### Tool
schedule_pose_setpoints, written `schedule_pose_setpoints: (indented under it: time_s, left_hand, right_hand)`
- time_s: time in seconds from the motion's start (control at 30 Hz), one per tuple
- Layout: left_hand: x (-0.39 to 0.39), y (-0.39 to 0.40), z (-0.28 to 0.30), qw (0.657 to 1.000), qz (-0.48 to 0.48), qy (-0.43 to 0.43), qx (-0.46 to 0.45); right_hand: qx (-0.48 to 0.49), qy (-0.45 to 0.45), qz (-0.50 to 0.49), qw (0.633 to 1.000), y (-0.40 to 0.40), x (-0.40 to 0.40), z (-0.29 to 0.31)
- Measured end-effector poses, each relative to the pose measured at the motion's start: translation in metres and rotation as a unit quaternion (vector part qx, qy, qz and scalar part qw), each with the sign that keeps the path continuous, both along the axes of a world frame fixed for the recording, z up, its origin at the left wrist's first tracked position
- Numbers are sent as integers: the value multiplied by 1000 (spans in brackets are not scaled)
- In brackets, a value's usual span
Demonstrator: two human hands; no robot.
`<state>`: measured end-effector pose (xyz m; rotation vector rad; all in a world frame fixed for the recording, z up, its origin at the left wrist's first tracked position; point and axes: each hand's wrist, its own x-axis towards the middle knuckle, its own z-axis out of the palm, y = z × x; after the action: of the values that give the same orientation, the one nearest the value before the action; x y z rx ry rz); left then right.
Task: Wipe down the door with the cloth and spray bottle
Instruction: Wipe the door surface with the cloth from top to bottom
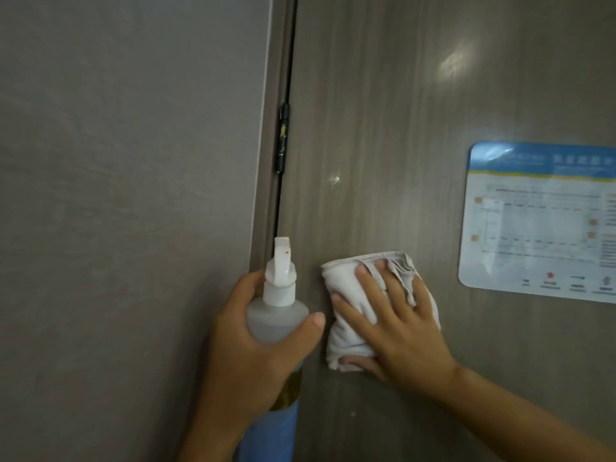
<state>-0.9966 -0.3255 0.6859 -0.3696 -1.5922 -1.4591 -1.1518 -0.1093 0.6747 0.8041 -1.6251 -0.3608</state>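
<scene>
Left hand: the left hand (246, 348) was wrapped around the neck of the spray bottle (278, 311), nozzle up, at six o'clock in view.
Right hand: the right hand (396, 325) lay flat, fingers spread, pressing the white cloth (346, 295) on the door (383, 128).
Cloth: just beside the bottle, at its three o'clock.
Door: grey woodgrain, black hinge (283, 138) at ten o'clock of the cloth, blue-headed notice (540, 221) at two o'clock.
</scene>
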Motion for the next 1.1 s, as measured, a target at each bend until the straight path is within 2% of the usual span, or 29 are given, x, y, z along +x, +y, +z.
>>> schedule_pose_setpoints:
  time_s: [0.13,0.23,0.37,0.47,0.63,0.9,0.97,1.1]
  left_hand:
    - [2,0,-3,1000,-17,-15,11]
    - [1,1,0,999,-12,-16,25]
    - [-3,0,1,1000,5,3,2]
    - [-7,-1,-1,1000,24,10,-8]
    - [-12,-2,-6,1000,4,5,-16]
    - [-5,5,2,999,-31,1,14]
    - [-6,8,5,999,-40,-4,10]
    - [-6,9,11,999,-33,0,42]
  right_hand:
    - [-60,-1,-8,998,-21,-1,39]
    - [-173,17,-32,984,-32,-1,109]
    - [-318,21,-43,947,-26,0,198]
    - [-350,33,-45,935,-22,-2,211]
    - [-304,2,-49,951,-12,-1,175]
    - [-142,-19,-53,988,0,8,50]
    - [-121,-31,-63,990,-8,8,49]
    - [-124,-22,-50,991,-31,6,96]
